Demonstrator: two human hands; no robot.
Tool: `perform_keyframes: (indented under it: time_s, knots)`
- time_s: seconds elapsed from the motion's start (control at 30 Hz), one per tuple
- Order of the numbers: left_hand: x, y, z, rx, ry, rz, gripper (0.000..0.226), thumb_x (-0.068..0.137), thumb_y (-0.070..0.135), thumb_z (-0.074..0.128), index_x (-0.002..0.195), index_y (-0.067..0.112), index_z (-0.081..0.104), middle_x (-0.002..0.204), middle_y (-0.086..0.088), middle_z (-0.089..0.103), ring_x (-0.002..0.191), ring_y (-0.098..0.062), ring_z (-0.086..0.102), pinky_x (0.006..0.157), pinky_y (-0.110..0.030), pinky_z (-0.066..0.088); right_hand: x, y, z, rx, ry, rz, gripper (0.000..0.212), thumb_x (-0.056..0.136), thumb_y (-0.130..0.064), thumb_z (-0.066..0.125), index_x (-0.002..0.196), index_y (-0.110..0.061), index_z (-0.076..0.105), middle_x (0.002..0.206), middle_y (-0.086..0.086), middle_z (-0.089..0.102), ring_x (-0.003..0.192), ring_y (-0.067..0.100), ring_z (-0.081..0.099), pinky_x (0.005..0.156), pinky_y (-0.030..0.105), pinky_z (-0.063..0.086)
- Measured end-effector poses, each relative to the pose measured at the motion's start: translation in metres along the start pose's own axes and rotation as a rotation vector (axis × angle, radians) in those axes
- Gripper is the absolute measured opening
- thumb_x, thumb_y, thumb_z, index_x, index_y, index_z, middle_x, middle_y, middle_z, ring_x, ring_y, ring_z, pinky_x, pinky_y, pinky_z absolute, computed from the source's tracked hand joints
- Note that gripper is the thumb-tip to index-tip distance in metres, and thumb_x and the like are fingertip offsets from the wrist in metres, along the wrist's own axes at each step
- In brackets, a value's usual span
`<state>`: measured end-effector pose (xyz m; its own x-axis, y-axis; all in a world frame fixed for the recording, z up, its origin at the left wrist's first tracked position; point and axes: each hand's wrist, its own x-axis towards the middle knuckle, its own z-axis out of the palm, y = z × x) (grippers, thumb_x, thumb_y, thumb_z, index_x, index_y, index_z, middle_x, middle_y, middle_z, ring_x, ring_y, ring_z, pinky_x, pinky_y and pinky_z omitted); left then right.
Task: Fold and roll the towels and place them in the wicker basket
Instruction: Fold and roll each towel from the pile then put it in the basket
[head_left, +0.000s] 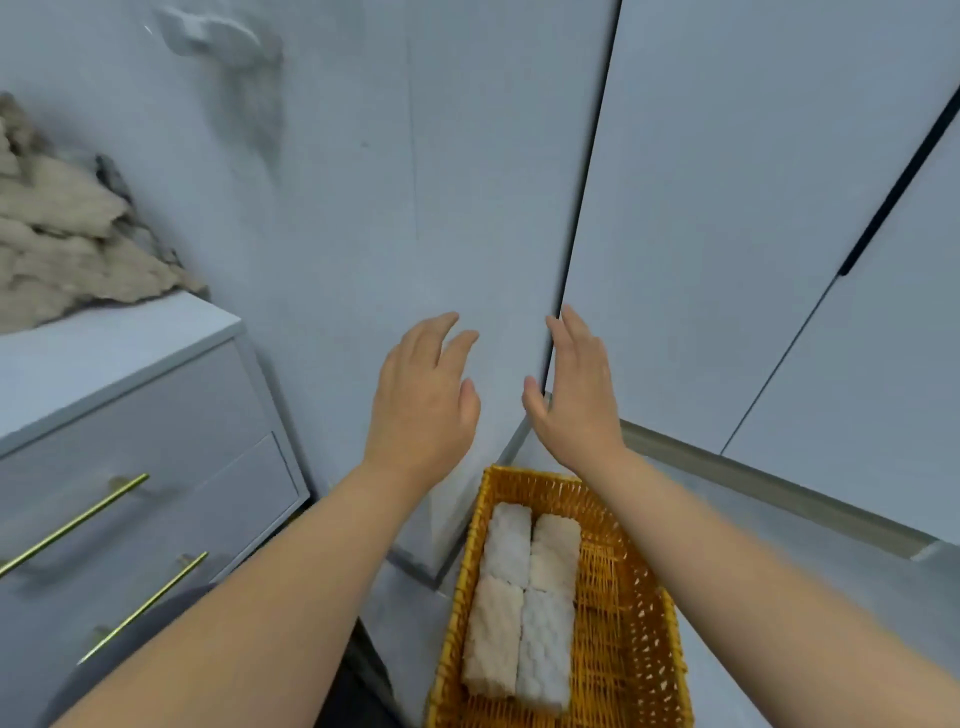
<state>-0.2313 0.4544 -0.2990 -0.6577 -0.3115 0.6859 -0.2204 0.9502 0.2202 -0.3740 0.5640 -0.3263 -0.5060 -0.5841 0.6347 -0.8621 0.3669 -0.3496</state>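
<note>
An orange wicker basket (631, 618) stands on the floor at the bottom centre. Several rolled towels (522, 603), white and beige, lie side by side in its left half. A pile of loose beige towels (67, 239) sits on the white dresser top at the far left. My left hand (423, 405) and my right hand (576, 389) hang in the air above the basket's far end, palms facing each other, fingers straight and relaxed. Neither hand holds anything.
A white dresser (140, 415) with gold bar handles (78, 525) stands at the left. Tall white cabinet doors (727, 234) fill the wall behind the hands. The right half of the basket holds no towels.
</note>
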Motion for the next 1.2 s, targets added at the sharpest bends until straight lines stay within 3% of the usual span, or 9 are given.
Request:
perform_keyframes:
  time_s: [0.17,0.3,0.53,0.73,0.83,0.97,1.2]
  knots:
    - [0.021,-0.026,-0.063,0.071,0.117,0.042,0.047,0.084,0.018,0.049,0.130,0.006,0.047,0.139,-0.018,0.045,0.127,-0.033,0.041,0.102,-0.050,0.040,0.040,-0.062,-0.026,-0.007,0.122,-0.352,0.065,0.086,-0.024,0.050,0.142,-0.010,0.022,0.153,0.013,0.016,0.143,0.030,0.017,0.116,0.052,0.017]
    - [0.025,-0.056,-0.110,0.173,0.134,0.027,0.051,0.084,0.022,0.045,0.133,0.009,0.040,0.144,-0.017,0.037,0.133,-0.033,0.034,0.100,-0.060,0.037,0.067,-0.119,-0.026,0.012,0.131,-0.476,0.065,0.085,-0.025,0.049,0.142,-0.010,0.022,0.154,0.013,0.016,0.145,0.029,0.015,0.119,0.044,0.008]
    - [-0.006,-0.125,-0.185,0.400,0.167,-0.163,0.053,0.086,0.030,0.037,0.136,0.015,0.039,0.149,-0.014,0.034,0.140,-0.029,0.023,0.107,-0.060,0.027,0.096,-0.217,0.019,0.068,0.051,-0.520,0.064,0.084,-0.033,0.046,0.140,-0.008,0.027,0.153,0.016,0.026,0.143,0.028,0.019,0.116,0.048,0.017]
    - [-0.051,-0.189,-0.232,0.524,0.131,-0.401,0.063,0.085,0.038,0.033,0.146,0.021,0.027,0.156,-0.010,0.023,0.144,-0.027,0.014,0.107,-0.063,0.022,0.098,-0.300,0.081,0.093,-0.083,-0.520,0.068,0.084,-0.040,0.036,0.144,-0.007,0.031,0.155,0.014,0.025,0.144,0.024,0.016,0.116,0.045,0.012]
    - [-0.070,-0.212,-0.240,0.522,0.136,-0.536,0.067,0.087,0.042,0.027,0.151,0.024,0.020,0.160,-0.006,0.012,0.147,-0.026,0.008,0.110,-0.061,0.014,0.092,-0.331,0.109,0.115,-0.124,-0.510,0.071,0.085,-0.043,0.031,0.146,-0.007,0.030,0.156,0.013,0.021,0.145,0.025,0.016,0.117,0.042,0.008]
    - [-0.090,-0.244,-0.238,0.509,0.062,-0.742,0.065,0.098,0.040,0.033,0.152,0.030,-0.001,0.161,0.000,-0.007,0.147,-0.021,-0.011,0.115,-0.055,0.002,0.082,-0.362,0.144,0.182,-0.189,-0.454,0.070,0.086,-0.036,0.042,0.148,-0.007,0.026,0.158,0.013,0.018,0.146,0.027,0.014,0.119,0.043,0.009]
    - [-0.118,-0.305,-0.233,0.352,-0.020,-0.982,0.070,0.097,0.039,0.039,0.152,0.028,-0.003,0.161,-0.001,-0.008,0.147,-0.022,-0.010,0.116,-0.052,0.004,0.082,-0.393,0.196,0.123,-0.321,-0.440,0.064,0.092,-0.033,0.048,0.147,-0.008,0.025,0.159,0.013,0.011,0.145,0.028,0.012,0.118,0.042,0.011]
